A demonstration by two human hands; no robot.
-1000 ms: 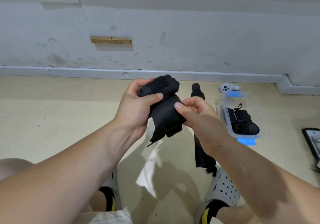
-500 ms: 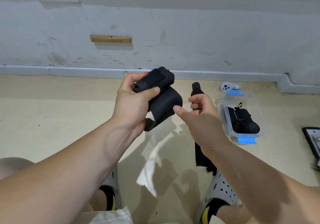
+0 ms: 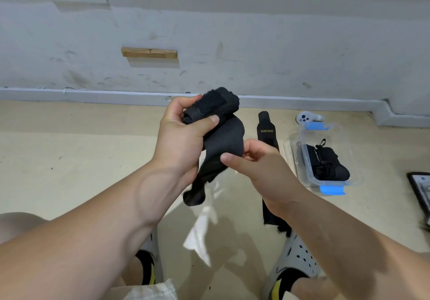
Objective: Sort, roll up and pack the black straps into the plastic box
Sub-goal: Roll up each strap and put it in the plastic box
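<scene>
Black strap (image 3: 221, 137) is up in the air between both my hands, in front of my chest and well above the floor. My left hand (image 3: 183, 141) has the rolled top of it: fingers curled round the back, thumb pressed flat across the front of the roll. My right hand (image 3: 263, 167) is lower and to the right, thumb and curled fingers pinching the smooth bend of the strap just under the roll. The loose tail hangs down below my left wrist, free of the floor.

Behind my right hand a second strap (image 3: 267, 132) lies stretched out flat on the floor, yellow lettering near its far end, its middle hidden by my wrist. Just right of that sits the plastic box (image 3: 356, 160), clear, lid off, blue latches (image 3: 331, 189) at both ends, with rolled black straps (image 3: 325, 162) already inside. A white controller (image 3: 307, 117) rests just beyond the box, by the wall. A white scrap (image 3: 200, 234) lies on the floor between my feet. A dark flat object (image 3: 421, 188) pokes in at the right edge; I cannot tell what it is.
</scene>
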